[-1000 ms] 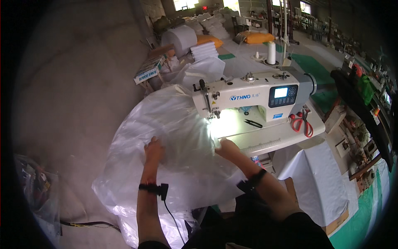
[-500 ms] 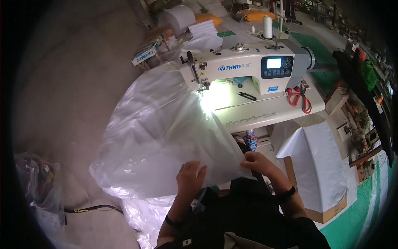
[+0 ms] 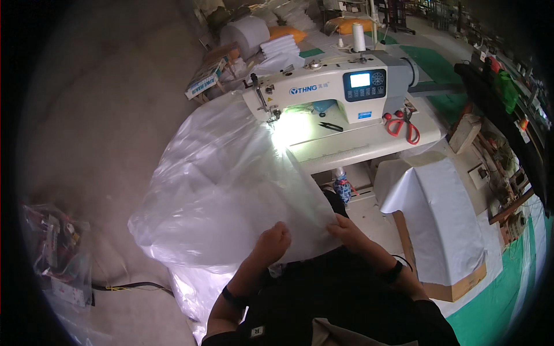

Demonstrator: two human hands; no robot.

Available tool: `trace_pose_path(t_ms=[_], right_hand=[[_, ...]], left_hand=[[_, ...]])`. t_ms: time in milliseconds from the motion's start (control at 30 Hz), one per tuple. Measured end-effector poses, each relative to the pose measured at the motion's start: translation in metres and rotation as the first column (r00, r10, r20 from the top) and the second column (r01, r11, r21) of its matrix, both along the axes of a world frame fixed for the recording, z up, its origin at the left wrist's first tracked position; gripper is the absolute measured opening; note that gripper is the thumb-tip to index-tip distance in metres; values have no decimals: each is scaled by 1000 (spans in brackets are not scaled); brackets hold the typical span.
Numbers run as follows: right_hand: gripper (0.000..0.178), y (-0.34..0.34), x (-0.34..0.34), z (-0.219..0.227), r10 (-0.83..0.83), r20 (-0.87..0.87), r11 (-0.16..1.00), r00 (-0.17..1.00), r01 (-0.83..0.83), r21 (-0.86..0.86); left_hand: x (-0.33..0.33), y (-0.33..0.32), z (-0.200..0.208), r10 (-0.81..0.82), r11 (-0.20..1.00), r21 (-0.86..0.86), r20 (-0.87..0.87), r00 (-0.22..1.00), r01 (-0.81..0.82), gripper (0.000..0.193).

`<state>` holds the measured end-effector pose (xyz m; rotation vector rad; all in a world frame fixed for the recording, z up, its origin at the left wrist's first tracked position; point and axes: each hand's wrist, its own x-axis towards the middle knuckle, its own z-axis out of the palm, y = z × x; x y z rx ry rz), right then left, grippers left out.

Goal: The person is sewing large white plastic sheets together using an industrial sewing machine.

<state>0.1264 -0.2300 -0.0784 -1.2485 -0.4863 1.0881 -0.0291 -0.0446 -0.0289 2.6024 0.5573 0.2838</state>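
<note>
Nearest: left hand point(image 3: 272, 242) with fingers curled in, over near part of pale plastic sheet point(image 3: 222, 184) — cannot tell whether gripping. Just right, pinching sheet's edge between closed thumb and fingers: right hand point(image 3: 348, 232). Sheet spread leftward and forward to lit needle area of white sewing machine point(image 3: 314, 89). Farther, black snips point(image 3: 330, 126), red-handled scissors point(image 3: 396, 128); behind, white thread cone point(image 3: 359, 38).

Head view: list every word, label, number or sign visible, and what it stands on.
Lettering is located here, not transcribed.
Machine: blue letters across its white body, large.
Blue label on the machine: too small.
Yellow sticker on the machine: too small.
Screen: too small.
Carton: blue letters.
White tag on clothing: one dark letter.
</note>
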Motion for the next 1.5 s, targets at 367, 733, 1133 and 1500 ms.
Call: trace_pose_path(t_ms=[367,733,1133,1500], right_hand=[[29,-1,-16,26,103,-591,951,800,94,293],[37,-37,-20,78,-106,-137,989,985,119,93],[50,13,-43,-14,303,936,935,178,-245,-256],[49,73,-24,-27,283,950,956,-134,-40,-291]], left_hand=[[48,-85,42,-381,921,-66,68,922,385,16],[-52,-11,-8,-222,856,494,88,971,151,75],[-247,150,-24,503,372,504,596,625,-780,40],[-180,212,-10,576,378,497,534,619,-781,36]])
